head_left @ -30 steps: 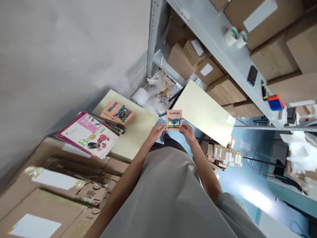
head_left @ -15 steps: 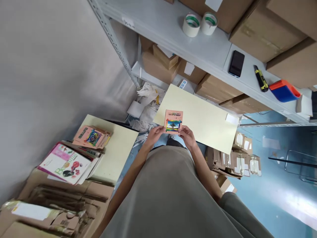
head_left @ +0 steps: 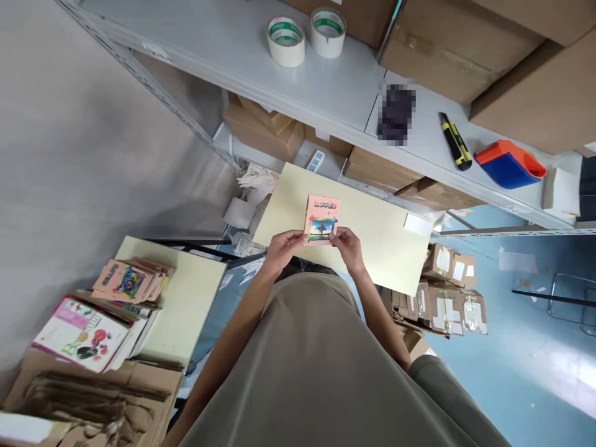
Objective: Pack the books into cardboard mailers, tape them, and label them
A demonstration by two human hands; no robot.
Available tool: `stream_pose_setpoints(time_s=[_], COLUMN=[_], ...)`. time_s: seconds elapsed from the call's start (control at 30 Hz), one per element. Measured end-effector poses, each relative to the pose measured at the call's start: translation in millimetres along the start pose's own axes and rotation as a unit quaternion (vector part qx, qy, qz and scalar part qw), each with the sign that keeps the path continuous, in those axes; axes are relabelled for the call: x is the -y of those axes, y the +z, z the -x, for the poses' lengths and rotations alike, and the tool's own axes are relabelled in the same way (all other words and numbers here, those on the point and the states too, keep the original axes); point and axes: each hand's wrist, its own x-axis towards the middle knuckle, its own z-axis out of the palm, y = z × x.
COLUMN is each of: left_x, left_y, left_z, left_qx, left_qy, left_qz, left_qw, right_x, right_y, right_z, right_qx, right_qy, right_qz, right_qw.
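Note:
A small pink book [head_left: 322, 211] with a tree picture on its cover is held between both hands, over the cream tabletop [head_left: 372, 236]. My left hand [head_left: 285, 248] grips its lower left corner, thumb on the cover. On the lower right corner, my right hand [head_left: 347, 247] is closed, with the thumb over the edge of the picture. The fingers behind the book are hidden. Its cover faces up toward me.
Similar pink books [head_left: 125, 280] and larger books [head_left: 84, 332] are stacked on a side table [head_left: 195, 292]. Tape rolls [head_left: 286, 42], a phone [head_left: 397, 115], a utility knife [head_left: 455, 141] and an orange-and-blue object [head_left: 510, 164] lie on the shelf [head_left: 223, 56]. Cartons [head_left: 442, 304] sit on the floor.
My view has shifted, so the shelf and side table appear further left. Both hands still hold the pink book, which sits slightly higher in view.

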Motion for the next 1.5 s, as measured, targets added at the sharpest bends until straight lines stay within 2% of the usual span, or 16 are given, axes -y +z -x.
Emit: stream_pose_setpoints(time_s=[0.17,0.3,0.37,0.47,0.53,0.6,0.7,0.8,0.87,0.93,1.0,1.1,1.2,1.37,1.5], left_x=[-5,-9,-13,-24,-31,-36,-38,-38,-38,-38,-38,-39,-39,-35,-33], left_y=[14,23,29,38,45,53,60,60,54,44,34,23,19,22,25], left_z=[-5,-8,-6,1,7,13,18,18,16,11,6,3,5,11,13], left_qx=[0.005,-0.012,-0.005,0.026,0.031,0.018,0.024,0.062,0.040,-0.006,-0.019,0.028,0.061,0.034,0.010], left_qy=[0.007,0.010,0.023,0.051,0.087,0.132,0.181,0.208,0.217,0.201,0.156,0.079,0.034,0.015,0.023], left_qz=[-0.002,-0.008,-0.009,-0.024,-0.074,-0.145,-0.208,-0.193,-0.172,-0.144,-0.100,-0.037,-0.005,0.026,0.049], left_qw=[1.000,1.000,1.000,0.998,0.993,0.980,0.961,0.957,0.960,0.969,0.982,0.996,0.998,0.999,0.998], right_x=[-5,6,16,31,38,43,46,49,54,60,65,66,64,63,58], right_y=[-5,-5,-3,3,8,11,9,-1,-9,-17,-22,-23,-21,-17,-14], right_z=[-2,0,1,4,5,6,4,0,-1,0,3,8,12,12,8], right_qx=[-0.047,-0.090,-0.082,-0.033,-0.010,-0.016,-0.040,-0.041,-0.021,0.012,0.038,0.052,0.056,0.072,0.076], right_qy=[-0.015,-0.111,-0.152,-0.129,-0.089,-0.068,-0.073,-0.100,-0.117,-0.118,-0.099,-0.062,-0.049,-0.058,-0.086], right_qz=[0.042,0.181,0.213,0.166,0.121,0.098,0.098,0.112,0.093,0.049,0.008,-0.016,-0.020,-0.031,0.007], right_qw=[0.998,0.973,0.962,0.977,0.989,0.993,0.992,0.988,0.989,0.992,0.994,0.997,0.997,0.995,0.993])
